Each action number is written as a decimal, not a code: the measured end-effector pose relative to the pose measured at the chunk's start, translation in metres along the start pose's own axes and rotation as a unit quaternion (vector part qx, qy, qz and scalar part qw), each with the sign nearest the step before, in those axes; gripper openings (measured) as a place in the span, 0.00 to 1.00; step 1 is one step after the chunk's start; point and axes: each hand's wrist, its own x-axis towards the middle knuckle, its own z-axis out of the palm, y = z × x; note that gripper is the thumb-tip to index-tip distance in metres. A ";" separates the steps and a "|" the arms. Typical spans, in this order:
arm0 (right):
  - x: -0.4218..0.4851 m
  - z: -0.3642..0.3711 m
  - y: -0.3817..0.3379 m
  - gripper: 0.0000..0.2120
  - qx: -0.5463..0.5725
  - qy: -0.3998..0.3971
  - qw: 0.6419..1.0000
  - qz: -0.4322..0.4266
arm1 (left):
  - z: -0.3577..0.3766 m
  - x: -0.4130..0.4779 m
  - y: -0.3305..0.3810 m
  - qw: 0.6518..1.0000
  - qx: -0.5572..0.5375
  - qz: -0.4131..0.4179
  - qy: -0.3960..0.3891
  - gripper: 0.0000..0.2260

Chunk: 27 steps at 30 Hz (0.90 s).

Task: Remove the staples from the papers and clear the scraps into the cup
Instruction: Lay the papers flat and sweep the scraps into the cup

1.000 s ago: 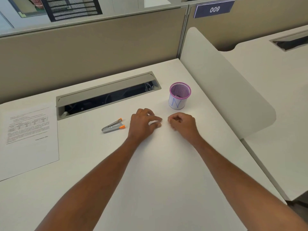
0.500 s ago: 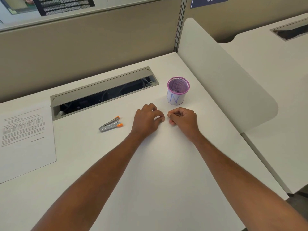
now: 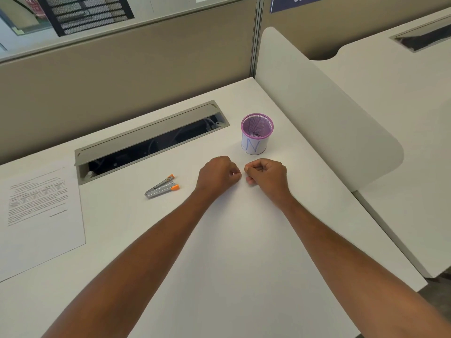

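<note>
Left hand (image 3: 218,175) sat curled | right hand (image 3: 267,175) curled just beside | holding anything: couldn't tell | cup (image 3: 256,142) stood just beyond

Purple mesh cup (image 3: 256,134); orange-tipped staple remover (image 3: 162,186).

I am resting my left hand (image 3: 218,175) and my right hand (image 3: 267,175) on the desk (image 3: 231,252), just beside each other, fingers curled under. Whether they are pinching anything is too small to tell. The purple mesh cup (image 3: 256,135) is standing just beyond them. The staple remover (image 3: 161,187) is lying left of my left hand, and the paper (image 3: 41,215) is sitting at the desk's left edge.
</note>
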 end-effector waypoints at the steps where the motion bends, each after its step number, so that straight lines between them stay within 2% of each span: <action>1: 0.000 0.000 0.000 0.02 0.000 0.002 1.000 0.001 | 0.001 0.001 -0.001 1.000 -0.002 0.000 -0.006 0.07; 13: 0.000 0.002 0.002 0.02 0.001 0.017 1.000 -0.009 | 0.016 -0.005 -0.012 0.999 0.010 0.048 0.001 0.05; 19: 0.001 0.002 0.001 0.03 0.004 0.012 1.000 -0.002 | 0.000 0.000 -0.003 0.988 -0.147 -0.037 0.026 0.05; 23: -0.001 0.000 -0.001 0.05 -0.001 -0.007 1.000 -0.008 | -0.028 0.020 0.025 0.967 -0.231 -0.039 0.100 0.08; 27: -0.004 -0.003 -0.003 0.06 0.000 -0.020 1.000 -0.011 | -0.043 0.058 0.054 0.960 -0.255 -0.037 0.112 0.11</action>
